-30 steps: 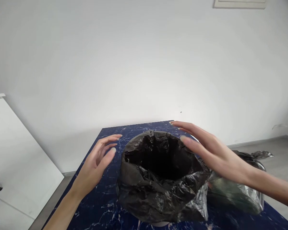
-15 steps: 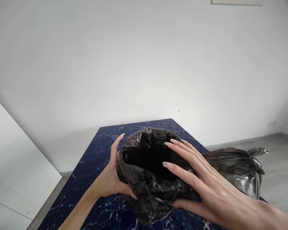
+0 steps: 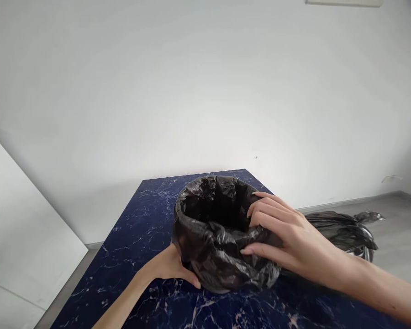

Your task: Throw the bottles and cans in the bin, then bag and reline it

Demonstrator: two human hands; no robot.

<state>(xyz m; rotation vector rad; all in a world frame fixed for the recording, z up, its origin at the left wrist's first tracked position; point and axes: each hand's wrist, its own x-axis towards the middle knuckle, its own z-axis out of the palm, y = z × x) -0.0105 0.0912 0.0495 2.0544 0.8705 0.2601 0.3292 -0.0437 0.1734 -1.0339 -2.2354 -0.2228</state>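
A small round bin lined with a black plastic bag (image 3: pixel 212 233) stands on a dark blue marbled table (image 3: pixel 147 219). My left hand (image 3: pixel 173 267) presses against the bin's lower left side, fingers wrapped under the bag's folded edge. My right hand (image 3: pixel 281 235) grips the bag's right rim, fingertips curled over into the opening and thumb underneath. The bag's mouth is open and dark inside.
A second, tied black bag (image 3: pixel 342 233) lies on the table just right of the bin, behind my right forearm. A white wall rises behind the table. A white cabinet (image 3: pixel 17 237) stands at the left. Grey floor shows at the right.
Both hands went from hovering open beside the bin to closing on it. The left slid down to the base, and the right curled over the rim.
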